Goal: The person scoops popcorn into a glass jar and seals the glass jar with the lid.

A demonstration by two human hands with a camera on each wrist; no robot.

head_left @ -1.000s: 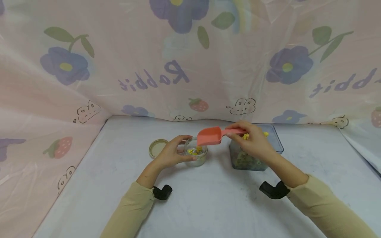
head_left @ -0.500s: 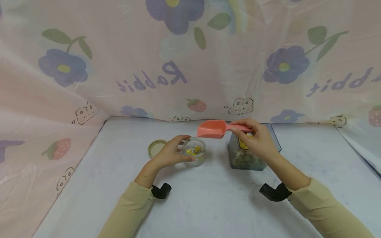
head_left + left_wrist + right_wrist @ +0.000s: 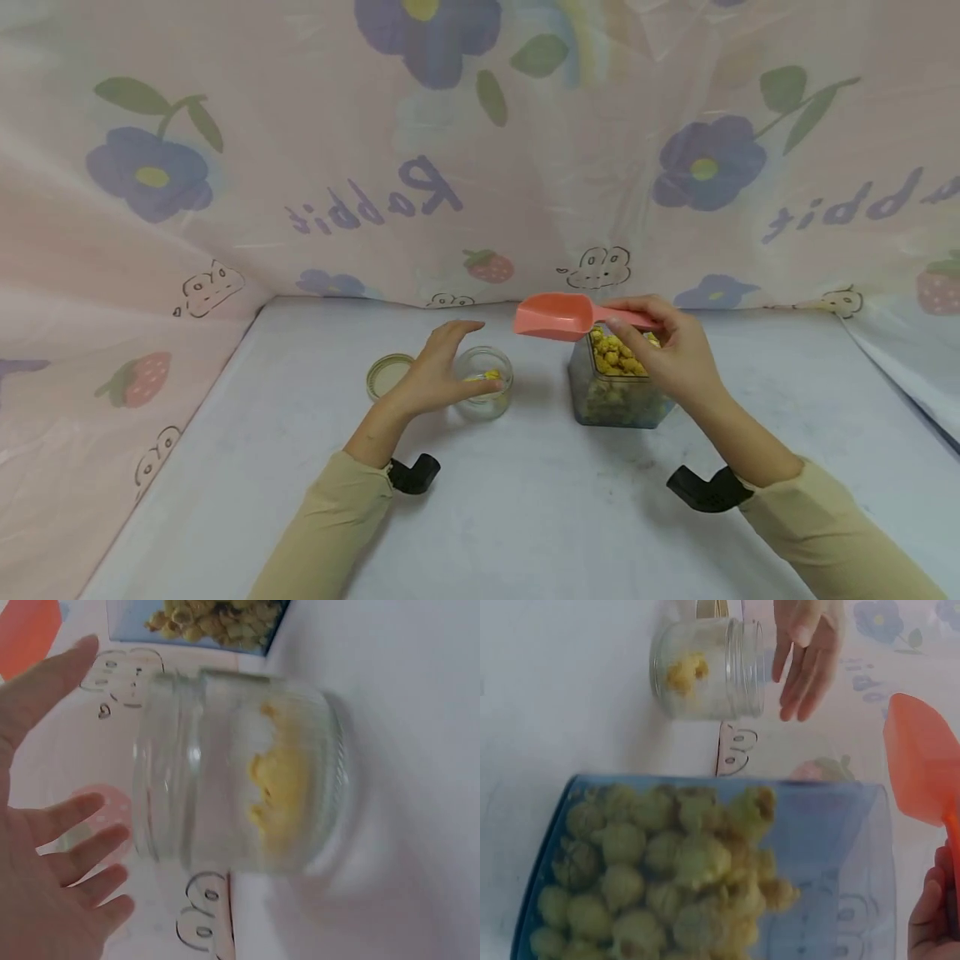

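My left hand (image 3: 427,375) is off the glass jar (image 3: 483,408), its fingers spread above and beside the rim. In the left wrist view, a gap shows between the fingers and the jar, which stands upright with a few yellow popcorn pieces (image 3: 281,780) at its bottom. My right hand (image 3: 678,354) holds a coral-pink scoop (image 3: 555,318) by its handle, level in the air. The scoop's bowl looks bare inside. Below that hand stands a clear bluish box (image 3: 618,407) of popcorn (image 3: 615,357), its far right part hidden by the hand.
A round gold-rimmed lid (image 3: 384,375) lies on the white table (image 3: 510,517) left of the jar, partly behind my left hand. A printed pink curtain (image 3: 300,150) hangs along the back and left side. Black curved pieces (image 3: 415,475) sit at both wrists.
My left hand has let go of the jar and lifted from it. The right hand has moved the scoop up and rightward, away from above the jar toward the popcorn box.
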